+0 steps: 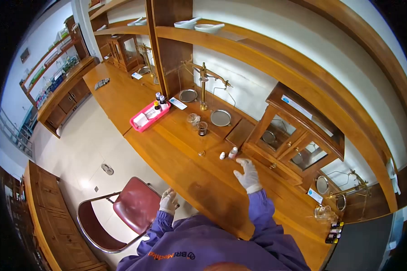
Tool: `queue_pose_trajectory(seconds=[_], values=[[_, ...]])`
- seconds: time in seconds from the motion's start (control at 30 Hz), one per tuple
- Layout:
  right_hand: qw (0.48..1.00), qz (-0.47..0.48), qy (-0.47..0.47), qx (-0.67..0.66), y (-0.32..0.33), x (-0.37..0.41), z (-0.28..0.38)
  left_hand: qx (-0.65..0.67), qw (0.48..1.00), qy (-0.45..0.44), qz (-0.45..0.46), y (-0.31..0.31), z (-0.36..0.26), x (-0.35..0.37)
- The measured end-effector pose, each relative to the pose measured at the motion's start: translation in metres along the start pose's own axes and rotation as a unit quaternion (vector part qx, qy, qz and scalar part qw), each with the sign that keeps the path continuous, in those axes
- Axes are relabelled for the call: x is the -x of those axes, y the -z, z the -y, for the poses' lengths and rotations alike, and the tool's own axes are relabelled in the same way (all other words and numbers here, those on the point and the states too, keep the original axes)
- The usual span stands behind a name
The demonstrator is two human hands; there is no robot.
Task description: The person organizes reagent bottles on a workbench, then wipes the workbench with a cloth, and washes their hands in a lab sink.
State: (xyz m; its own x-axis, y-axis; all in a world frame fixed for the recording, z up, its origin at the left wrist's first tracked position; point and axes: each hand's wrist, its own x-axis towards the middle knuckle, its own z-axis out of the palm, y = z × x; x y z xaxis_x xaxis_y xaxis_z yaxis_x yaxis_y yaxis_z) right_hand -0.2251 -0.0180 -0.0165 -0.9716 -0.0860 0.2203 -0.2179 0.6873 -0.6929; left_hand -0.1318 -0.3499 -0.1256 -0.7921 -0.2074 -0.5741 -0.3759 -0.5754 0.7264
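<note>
My right hand (248, 176), in a white glove, hovers over the wooden table with thumb and fingers apart and nothing in it. Just beyond its fingertips stand a small bottle (233, 153) with a white cap and a smaller white bottle or cap (222, 156). My left hand (168, 201), also gloved, hangs by the table's front edge, fingers loosely bent, with no object visible in it. Farther back are a small beaker (202, 129) of dark liquid and a clear glass vessel (193, 119). A small clear glass piece (201, 153) lies nearer me.
A brass balance (203, 86) with two pans stands at the back. Left of it is a pink basket (142, 124) with several bottles. A wooden glass-fronted cabinet (298, 135) stands right; dark bottles (333, 232) line the right end. A red chair (135, 205) is at left.
</note>
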Motion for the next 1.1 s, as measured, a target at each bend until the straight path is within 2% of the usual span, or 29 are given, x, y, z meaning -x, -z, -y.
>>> queue_pose_trajectory(seconds=[0.1, 0.2, 0.23, 0.33, 0.37, 0.47, 0.53, 0.63, 0.77, 0.87, 0.93, 1.0, 1.03, 1.1], values=[[0.999, 0.048, 0.006, -0.016, -0.014, -0.05, 0.011, -0.045, 0.996, -0.036, -0.07, 0.011, -0.006, -0.008], [0.997, 0.033, 0.022, 0.065, -0.042, -0.097, 0.009, -0.006, 0.998, -0.062, -0.031, 0.015, -0.016, -0.027], [0.996, 0.054, 0.005, 0.065, -0.05, -0.108, 0.011, -0.007, 0.998, -0.056, -0.024, 0.017, -0.016, -0.044], [0.994, 0.084, -0.016, 0.07, -0.079, -0.154, 0.012, -0.056, 0.991, -0.115, -0.024, 0.001, -0.023, -0.098], [0.993, 0.084, -0.007, 0.078, -0.091, -0.17, 0.006, -0.086, 0.991, -0.1, -0.007, -0.008, -0.033, -0.116], [0.99, 0.078, -0.027, 0.111, -0.127, -0.204, -0.001, -0.082, 0.98, -0.165, 0.079, -0.026, -0.031, -0.207], [0.988, 0.062, -0.016, 0.14, -0.151, -0.228, -0.009, -0.109, 0.973, -0.185, 0.083, -0.06, -0.042, -0.252], [0.978, 0.101, -0.048, 0.174, -0.175, -0.257, -0.013, -0.207, 0.936, -0.276, 0.07, -0.117, -0.061, -0.297], [0.958, 0.152, -0.071, 0.231, -0.188, -0.276, -0.01, -0.351, 0.867, -0.336, 0.105, -0.156, -0.057, -0.355], [0.949, 0.168, -0.072, 0.257, -0.192, -0.28, -0.011, -0.251, 0.9, -0.27, 0.235, -0.18, -0.064, -0.36], [0.949, 0.179, -0.078, 0.248, -0.189, -0.282, -0.009, -0.158, 0.959, -0.158, 0.175, -0.182, -0.048, -0.383], [0.962, 0.151, -0.072, 0.218, -0.195, -0.281, -0.016, -0.101, 0.978, -0.115, 0.145, -0.181, -0.038, -0.4], [0.967, 0.135, -0.069, 0.204, -0.196, -0.28, -0.02, -0.091, 0.977, -0.127, 0.148, -0.179, -0.036, -0.404], [0.972, 0.121, -0.068, 0.189, -0.201, -0.279, -0.024, -0.16, 0.95, -0.232, 0.137, -0.176, -0.034, -0.401]])
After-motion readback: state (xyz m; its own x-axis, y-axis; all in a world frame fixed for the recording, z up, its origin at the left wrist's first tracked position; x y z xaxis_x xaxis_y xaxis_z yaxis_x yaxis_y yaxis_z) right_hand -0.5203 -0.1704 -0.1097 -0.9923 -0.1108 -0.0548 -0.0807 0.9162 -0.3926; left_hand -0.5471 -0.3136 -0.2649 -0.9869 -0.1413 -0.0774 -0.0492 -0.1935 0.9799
